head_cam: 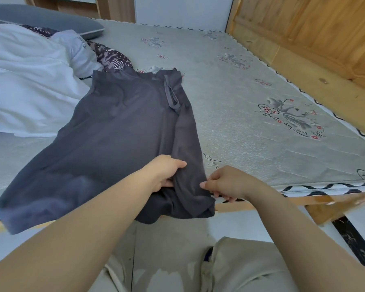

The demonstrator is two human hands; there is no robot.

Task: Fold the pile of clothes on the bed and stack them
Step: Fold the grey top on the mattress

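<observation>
A dark grey garment (114, 131) lies spread across the near side of the mattress (251, 106), with its right side folded over into a long strip and its hem hanging over the bed's front edge. My left hand (167, 173) grips the fabric at the bottom of that folded strip. My right hand (226, 182) pinches the strip's right edge beside it. A pile of clothes sits at the left: a white garment (27, 81) and a dark patterned piece (114, 57).
A grey pillow (42, 20) lies at the back left. The wooden bed frame (303, 49) runs along the right side, and its rail (293, 202) runs along the front. My legs in beige trousers (198, 266) are below the bed edge.
</observation>
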